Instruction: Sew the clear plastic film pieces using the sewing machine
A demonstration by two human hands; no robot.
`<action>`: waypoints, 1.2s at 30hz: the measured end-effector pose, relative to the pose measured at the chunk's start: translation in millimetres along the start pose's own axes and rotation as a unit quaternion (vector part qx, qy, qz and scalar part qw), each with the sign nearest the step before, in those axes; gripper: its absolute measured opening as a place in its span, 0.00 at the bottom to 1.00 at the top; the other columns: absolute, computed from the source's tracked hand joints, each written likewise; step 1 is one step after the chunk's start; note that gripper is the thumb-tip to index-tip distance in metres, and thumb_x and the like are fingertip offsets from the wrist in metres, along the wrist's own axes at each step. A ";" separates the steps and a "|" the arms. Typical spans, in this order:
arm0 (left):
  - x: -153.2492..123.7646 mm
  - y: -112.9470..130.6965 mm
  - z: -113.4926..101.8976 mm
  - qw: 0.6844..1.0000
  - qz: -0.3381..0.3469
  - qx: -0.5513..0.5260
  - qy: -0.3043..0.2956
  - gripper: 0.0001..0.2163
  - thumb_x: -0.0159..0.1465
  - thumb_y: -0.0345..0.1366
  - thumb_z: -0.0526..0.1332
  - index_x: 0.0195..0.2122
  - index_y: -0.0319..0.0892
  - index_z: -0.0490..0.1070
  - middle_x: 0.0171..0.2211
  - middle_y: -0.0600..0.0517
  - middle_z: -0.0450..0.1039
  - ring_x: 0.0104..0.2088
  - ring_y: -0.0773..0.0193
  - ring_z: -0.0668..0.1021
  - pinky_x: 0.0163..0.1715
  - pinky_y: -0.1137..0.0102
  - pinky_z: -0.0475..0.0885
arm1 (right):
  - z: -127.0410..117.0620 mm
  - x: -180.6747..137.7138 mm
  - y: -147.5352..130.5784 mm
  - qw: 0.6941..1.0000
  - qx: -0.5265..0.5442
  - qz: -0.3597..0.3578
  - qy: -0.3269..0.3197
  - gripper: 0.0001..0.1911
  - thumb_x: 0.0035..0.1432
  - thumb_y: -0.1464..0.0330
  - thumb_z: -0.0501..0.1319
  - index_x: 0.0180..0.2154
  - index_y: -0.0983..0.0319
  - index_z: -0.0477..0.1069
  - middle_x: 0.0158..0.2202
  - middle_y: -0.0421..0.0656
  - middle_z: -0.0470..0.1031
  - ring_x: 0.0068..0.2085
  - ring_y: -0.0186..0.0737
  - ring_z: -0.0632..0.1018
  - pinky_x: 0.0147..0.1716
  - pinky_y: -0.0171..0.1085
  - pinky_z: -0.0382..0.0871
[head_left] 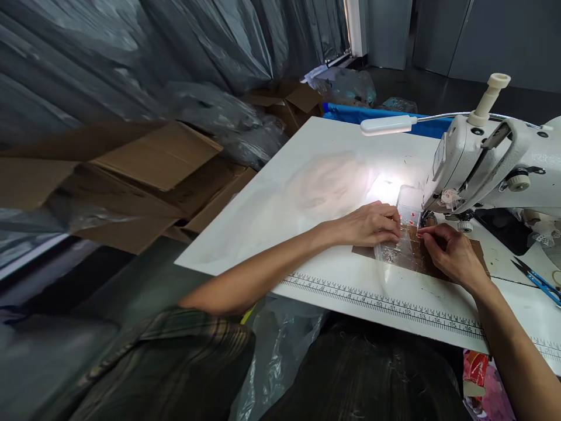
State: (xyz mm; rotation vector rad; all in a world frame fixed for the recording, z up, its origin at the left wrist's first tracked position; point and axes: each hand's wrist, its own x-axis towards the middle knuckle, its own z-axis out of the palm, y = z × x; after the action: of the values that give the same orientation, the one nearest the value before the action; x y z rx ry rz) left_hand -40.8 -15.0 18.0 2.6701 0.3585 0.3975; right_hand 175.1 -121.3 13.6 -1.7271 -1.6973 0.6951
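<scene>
A clear plastic piece (411,203) with small red marks lies under the head of a white sewing machine (456,158). My left hand (370,225) has its fingers curled together at the left edge of this plastic. On the other side, my right hand (453,254) pinches the plastic with thumb and forefinger, close to the needle area. Beneath the plastic, a brown plate (432,266) shows on the table. The presser foot and needle are partly hidden by the machine head and too small to make out clearly.
A lamp (388,124) lights the white table (263,204), which has a printed ruler (377,299) along its front. Blue thread snips (541,283) and a black phone-like slab (502,228) lie right. Cardboard boxes (153,158) and plastic bags (228,117) stand left.
</scene>
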 end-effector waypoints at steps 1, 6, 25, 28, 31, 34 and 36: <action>0.4 5.3 -4.6 1.000 0.005 0.006 0.001 0.08 0.70 0.36 0.58 0.39 0.45 0.76 0.40 0.50 0.78 0.41 0.64 0.77 0.47 0.64 0.70 | -0.2 -0.4 -1.5 1.000 0.018 -0.001 0.001 0.17 0.61 0.58 0.54 0.37 0.59 0.77 0.31 0.45 0.78 0.32 0.43 0.77 0.36 0.44 0.70; 0.4 27.4 -18.2 1.000 -0.006 0.014 -0.006 0.12 0.74 0.36 0.48 0.43 0.41 0.71 0.34 0.49 0.77 0.35 0.64 0.76 0.38 0.67 0.71 | -0.9 -6.1 -14.6 0.988 0.115 -0.086 -0.056 0.18 0.63 0.52 0.53 0.36 0.57 0.75 0.45 0.47 0.78 0.48 0.46 0.77 0.49 0.47 0.70; -0.6 7.5 -16.1 0.971 -0.122 -0.203 0.029 0.09 0.65 0.39 0.61 0.34 0.40 0.75 0.32 0.53 0.78 0.32 0.69 0.77 0.32 0.75 0.69 | 5.9 -6.4 -9.8 0.976 0.116 0.016 -0.182 0.23 0.63 0.49 0.53 0.25 0.59 0.67 0.20 0.39 0.71 0.21 0.32 0.65 0.21 0.35 0.58; 12.2 -1.1 -17.4 0.975 -0.146 -0.168 0.025 0.08 0.64 0.38 0.61 0.35 0.39 0.76 0.30 0.53 0.77 0.30 0.69 0.75 0.29 0.76 0.67 | 8.1 -5.2 -10.9 0.978 0.081 0.005 -0.190 0.23 0.65 0.52 0.51 0.23 0.58 0.65 0.19 0.38 0.70 0.20 0.32 0.66 0.21 0.34 0.58; 36.4 -10.1 -15.7 0.990 -0.129 -0.038 -0.042 0.05 0.62 0.36 0.64 0.34 0.41 0.79 0.27 0.54 0.77 0.27 0.68 0.74 0.26 0.75 0.62 | 5.3 -4.0 -12.0 0.992 -0.077 -0.027 -0.101 0.20 0.64 0.56 0.52 0.24 0.58 0.67 0.21 0.41 0.72 0.22 0.35 0.68 0.22 0.36 0.61; 62.4 -19.3 -12.9 0.991 -0.100 0.023 -0.086 0.03 0.60 0.35 0.67 0.34 0.43 0.80 0.29 0.53 0.78 0.29 0.65 0.76 0.27 0.74 0.62 | -0.5 -1.8 -6.1 0.980 -0.165 -0.111 -0.018 0.13 0.63 0.61 0.54 0.37 0.59 0.75 0.39 0.49 0.78 0.32 0.44 0.77 0.29 0.41 0.70; 75.5 -25.4 -10.7 0.992 -0.076 0.019 -0.101 0.04 0.60 0.35 0.66 0.35 0.43 0.80 0.31 0.53 0.79 0.30 0.64 0.77 0.28 0.73 0.63 | -1.8 -0.4 1.9 0.969 -0.145 -0.194 -0.049 0.16 0.61 0.67 0.52 0.45 0.59 0.76 0.50 0.51 0.77 0.44 0.51 0.79 0.40 0.49 0.75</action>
State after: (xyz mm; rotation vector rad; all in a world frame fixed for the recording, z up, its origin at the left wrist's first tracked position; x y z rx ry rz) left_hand 20.9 34.4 33.0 2.6669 0.5080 0.0743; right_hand 177.7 -121.8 13.4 -1.4903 -2.2145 0.3699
